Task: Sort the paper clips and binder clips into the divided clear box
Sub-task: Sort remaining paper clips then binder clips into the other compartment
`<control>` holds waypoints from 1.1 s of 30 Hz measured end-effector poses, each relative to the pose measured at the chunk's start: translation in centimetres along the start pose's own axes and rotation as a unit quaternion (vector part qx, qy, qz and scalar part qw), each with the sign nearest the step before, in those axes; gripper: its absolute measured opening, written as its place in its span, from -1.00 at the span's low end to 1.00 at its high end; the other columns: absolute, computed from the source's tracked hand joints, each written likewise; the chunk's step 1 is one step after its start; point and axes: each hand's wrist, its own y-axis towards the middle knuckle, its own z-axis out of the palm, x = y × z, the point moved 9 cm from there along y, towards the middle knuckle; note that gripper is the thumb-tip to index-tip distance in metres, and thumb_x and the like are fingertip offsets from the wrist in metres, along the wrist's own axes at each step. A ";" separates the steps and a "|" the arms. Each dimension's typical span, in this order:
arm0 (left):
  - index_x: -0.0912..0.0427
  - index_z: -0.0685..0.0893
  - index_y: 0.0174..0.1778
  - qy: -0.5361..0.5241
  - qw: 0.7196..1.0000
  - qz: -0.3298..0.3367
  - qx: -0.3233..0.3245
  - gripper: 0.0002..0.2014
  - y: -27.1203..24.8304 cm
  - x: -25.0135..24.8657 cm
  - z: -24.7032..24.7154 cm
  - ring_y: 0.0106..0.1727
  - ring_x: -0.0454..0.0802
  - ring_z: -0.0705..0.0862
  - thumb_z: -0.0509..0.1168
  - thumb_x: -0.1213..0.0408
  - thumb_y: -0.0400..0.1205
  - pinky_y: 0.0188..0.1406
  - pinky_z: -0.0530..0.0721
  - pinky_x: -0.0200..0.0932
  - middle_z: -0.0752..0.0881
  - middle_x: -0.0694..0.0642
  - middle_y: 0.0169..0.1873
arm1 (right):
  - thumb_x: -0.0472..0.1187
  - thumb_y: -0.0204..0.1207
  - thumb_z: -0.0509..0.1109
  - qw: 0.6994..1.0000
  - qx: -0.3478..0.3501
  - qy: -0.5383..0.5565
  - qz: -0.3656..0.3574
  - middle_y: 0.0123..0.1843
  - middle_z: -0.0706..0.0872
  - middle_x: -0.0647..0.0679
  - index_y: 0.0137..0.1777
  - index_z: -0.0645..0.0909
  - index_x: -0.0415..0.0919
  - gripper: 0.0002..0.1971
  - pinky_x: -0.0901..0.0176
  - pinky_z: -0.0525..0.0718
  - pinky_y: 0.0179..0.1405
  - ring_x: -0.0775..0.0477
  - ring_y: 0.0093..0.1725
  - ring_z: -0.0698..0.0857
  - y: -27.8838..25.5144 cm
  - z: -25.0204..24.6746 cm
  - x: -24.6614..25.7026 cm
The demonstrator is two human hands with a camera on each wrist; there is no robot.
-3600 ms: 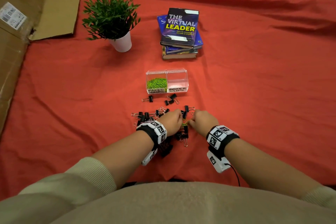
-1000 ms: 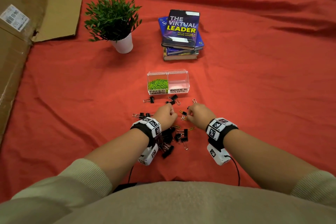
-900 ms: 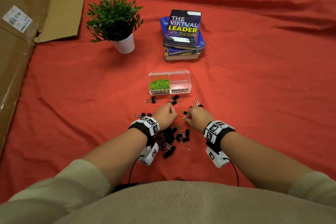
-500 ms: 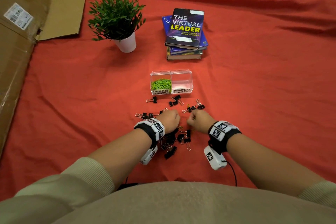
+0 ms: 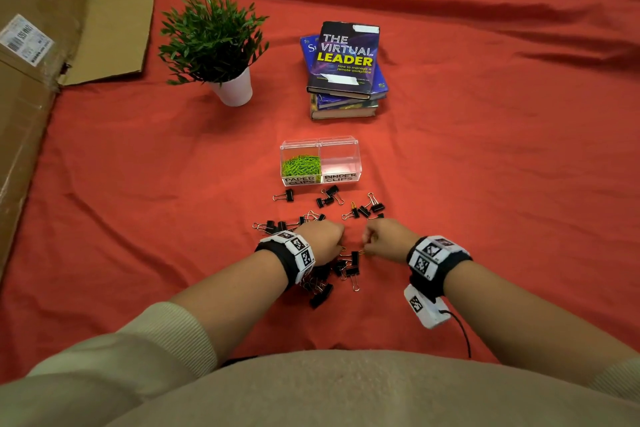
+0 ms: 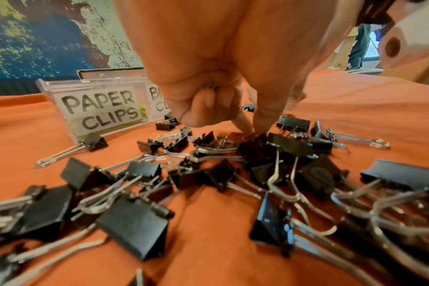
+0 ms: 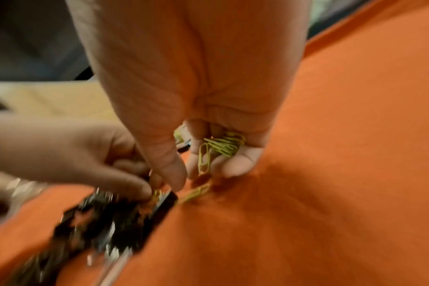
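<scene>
The divided clear box (image 5: 356,152) stands ahead of my hands; green paper clips (image 5: 300,165) fill its left "PAPER CLIPS" half, and the "BINDER CLIPS" half (image 5: 341,163) looks bare. Black binder clips (image 5: 346,267) lie scattered between box and hands. My left hand (image 5: 341,236) is curled, thumb and forefinger poking down into the pile (image 6: 251,125), a glint of thin wire in its fist. My right hand (image 5: 365,243) holds several yellow-green paper clips (image 7: 223,145) in its curled fingers, while thumb and forefinger reach down (image 7: 184,180) at another paper clip (image 7: 196,191) on the cloth.
A red cloth (image 5: 485,184) covers the whole surface. A potted plant (image 5: 221,45) and a stack of books (image 5: 346,69) stand beyond the box. Flattened cardboard (image 5: 34,80) lies along the left edge.
Both hands have drawn back toward me, from the clips nearer the box to the near pile. A few binder clips now lie spread out front right of the box.
</scene>
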 end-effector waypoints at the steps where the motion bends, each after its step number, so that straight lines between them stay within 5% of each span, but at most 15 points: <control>1: 0.24 0.57 0.12 0.004 1.000 0.000 0.001 -0.78 0.0 -0.1 0.0 0.10 0.25 0.69 0.21 0.21 0.64 0.00 0.66 0.03 0.70 0.26 0.07 | -0.28 0.43 0.41 0.999 0.002 -0.044 -0.009 -0.10 0.68 -0.09 -0.08 0.62 -0.20 -0.91 0.29 0.45 -0.19 0.00 -0.14 0.59 0.0 0.5 0.0; 5: 0.24 0.56 0.12 0.004 1.000 -0.011 0.005 -0.77 0.2 -0.1 0.3 0.11 0.25 0.68 0.22 0.17 0.65 0.02 0.66 0.04 0.69 0.26 0.08 | -0.27 0.43 0.43 0.997 -0.003 -0.075 -0.010 0.02 0.70 -0.16 -0.11 0.58 -0.17 -0.91 0.16 0.56 -0.05 -0.15 0.01 0.68 0.1 1.4 -0.1; 9: 0.28 0.54 0.09 -0.026 0.999 -0.027 0.015 -0.75 0.2 0.2 0.6 0.07 0.28 0.68 0.22 0.16 0.64 -0.02 0.63 0.03 0.68 0.28 0.05 | -0.27 0.51 0.37 0.996 0.021 -0.088 0.001 -0.08 0.76 -0.20 -0.15 0.65 -0.25 -0.93 0.16 0.58 -0.10 -0.14 -0.12 0.68 0.0 1.9 -0.1; 13: 0.23 0.46 -0.18 -0.128 0.991 -0.028 -0.010 -0.88 0.5 0.6 -0.3 -0.09 0.28 0.66 0.20 0.27 0.62 -0.24 0.46 -0.08 0.67 0.33 -0.16 | -0.26 0.54 0.30 0.993 0.029 -0.112 -0.005 -0.13 0.71 -0.24 -0.19 0.59 -0.25 -0.90 0.11 0.59 -0.16 -0.23 -0.10 0.70 -0.1 2.2 0.2; 17: 0.19 0.38 -0.16 -0.249 0.963 -0.082 -0.069 -0.88 0.8 2.2 -2.5 -0.28 0.07 0.46 0.20 0.30 0.63 -0.32 0.35 -0.12 0.46 0.04 -0.38 | -0.32 0.51 0.26 0.992 0.017 -0.123 -0.033 -0.07 0.67 -0.24 -0.16 0.50 -0.23 -0.97 0.05 0.58 -0.08 -0.26 -0.04 0.67 -0.5 2.2 0.9; 22: 0.12 0.38 -0.31 -0.358 0.923 -0.111 -0.090 -0.79 1.6 3.0 -4.1 -0.52 -0.02 0.30 0.04 0.40 0.65 -0.55 0.21 -0.20 0.42 0.12 -0.47 | -0.37 0.45 0.33 1.000 0.008 -0.004 0.005 -0.24 0.60 0.02 -0.17 0.49 -0.10 -0.86 0.33 0.46 -0.28 0.00 -0.21 0.57 -0.4 0.9 -0.7; 26: 0.17 0.61 -0.11 -0.426 0.889 -0.151 -0.075 -0.71 2.2 3.6 -3.4 -0.49 -0.07 0.46 -0.03 0.39 0.69 -0.53 0.34 -0.24 0.53 0.03 -0.44 | -0.40 0.50 0.33 0.978 0.002 0.200 0.057 -0.31 0.65 -0.01 -0.13 0.56 -0.16 -0.88 0.36 0.56 -0.48 0.08 -0.43 0.58 -0.3 -0.6 -2.3; 29: 0.22 0.65 -0.19 -0.414 0.896 -0.149 -0.068 -0.69 2.8 3.0 -3.3 -0.42 -0.01 0.48 0.01 0.33 0.69 -0.42 0.46 -0.17 0.53 0.06 -0.44 | -0.35 0.54 0.33 0.962 -0.012 0.260 0.083 -0.31 0.66 -0.08 -0.17 0.60 -0.21 -0.92 0.33 0.58 -0.52 0.07 -0.48 0.58 -0.4 -1.6 -3.2; 33: 0.11 0.40 -0.47 -0.277 0.944 -0.160 -0.080 -0.65 3.3 2.0 -3.4 -0.37 0.19 0.54 0.20 0.11 0.63 -0.33 0.49 -0.08 0.49 0.12 -0.48 | -0.21 0.41 0.47 0.995 -0.033 0.063 0.065 -0.25 0.76 -0.15 -0.22 0.68 -0.26 -0.89 0.24 0.55 -0.34 0.05 -0.36 0.62 -0.2 -1.8 -2.7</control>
